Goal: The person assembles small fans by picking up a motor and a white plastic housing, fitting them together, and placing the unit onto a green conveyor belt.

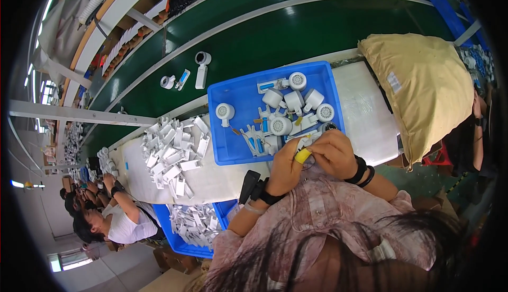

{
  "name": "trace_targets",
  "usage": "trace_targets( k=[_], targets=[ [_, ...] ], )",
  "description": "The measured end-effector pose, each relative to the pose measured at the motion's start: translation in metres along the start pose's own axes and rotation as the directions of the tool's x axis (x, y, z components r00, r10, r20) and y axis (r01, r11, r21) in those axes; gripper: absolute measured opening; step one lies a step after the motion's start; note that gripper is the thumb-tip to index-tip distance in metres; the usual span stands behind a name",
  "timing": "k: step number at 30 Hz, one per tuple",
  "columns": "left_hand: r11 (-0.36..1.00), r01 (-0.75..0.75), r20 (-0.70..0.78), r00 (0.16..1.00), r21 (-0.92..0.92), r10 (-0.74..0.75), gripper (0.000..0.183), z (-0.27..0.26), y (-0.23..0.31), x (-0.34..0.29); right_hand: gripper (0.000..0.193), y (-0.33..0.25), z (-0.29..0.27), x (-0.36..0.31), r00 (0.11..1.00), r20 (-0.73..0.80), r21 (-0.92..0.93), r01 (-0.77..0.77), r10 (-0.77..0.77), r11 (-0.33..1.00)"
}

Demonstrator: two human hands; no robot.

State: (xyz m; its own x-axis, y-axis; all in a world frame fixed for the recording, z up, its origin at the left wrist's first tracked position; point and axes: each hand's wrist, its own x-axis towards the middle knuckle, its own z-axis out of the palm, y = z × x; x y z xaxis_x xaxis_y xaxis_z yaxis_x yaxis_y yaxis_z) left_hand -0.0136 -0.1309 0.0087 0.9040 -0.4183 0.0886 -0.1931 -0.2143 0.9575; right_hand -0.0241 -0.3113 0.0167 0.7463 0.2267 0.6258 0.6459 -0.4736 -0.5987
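Observation:
My left hand (286, 169) and my right hand (336, 155) meet in front of my chest, at the near edge of a blue tray (233, 149). Fingers of both are closed on a small white plastic part (306, 143), mostly hidden by them. A yellow band (303, 156) shows at my left thumb; whether it is a wrap or a separate piece is unclear. Inside the tray lie several white fan heads (280, 126) with round grilles, some with open handles that show blue cylindrical cells (259, 145). One fan unit (224, 112) rests apart at the tray's left side.
White handle shells (172, 157) are heaped left of the tray, with more in a blue bin (193, 226) below. Fan units (201, 70) stand on the green conveyor (254, 33) beyond. A large tan sack (423, 91) sits at right. Co-workers (124, 218) work at far left.

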Motion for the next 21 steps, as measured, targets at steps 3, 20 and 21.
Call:
trace_targets(
  k=[3, 20, 21],
  targets=[
    [0.959, 0.237, 0.076, 0.971, -0.157, -0.228, 0.029, -0.006, -0.001, -0.003, 0.022, 0.008, -0.011, 0.01, 0.979, 0.182, 0.15, -0.115, 0.087, 0.982],
    [0.82, 0.235, 0.018, 0.964, -0.521, -0.265, 0.021, -0.005, 0.003, 0.003, 0.035, 0.031, 0.006, 0.003, 0.899, -0.011, 0.232, -0.424, 0.438, 0.875],
    [0.818, 0.232, 0.003, 0.963, -0.526, -0.271, 0.021, -0.005, 0.001, 0.003, 0.035, 0.03, 0.005, 0.005, 0.898, -0.01, 0.233, -0.426, 0.44, 0.875]
  ],
)
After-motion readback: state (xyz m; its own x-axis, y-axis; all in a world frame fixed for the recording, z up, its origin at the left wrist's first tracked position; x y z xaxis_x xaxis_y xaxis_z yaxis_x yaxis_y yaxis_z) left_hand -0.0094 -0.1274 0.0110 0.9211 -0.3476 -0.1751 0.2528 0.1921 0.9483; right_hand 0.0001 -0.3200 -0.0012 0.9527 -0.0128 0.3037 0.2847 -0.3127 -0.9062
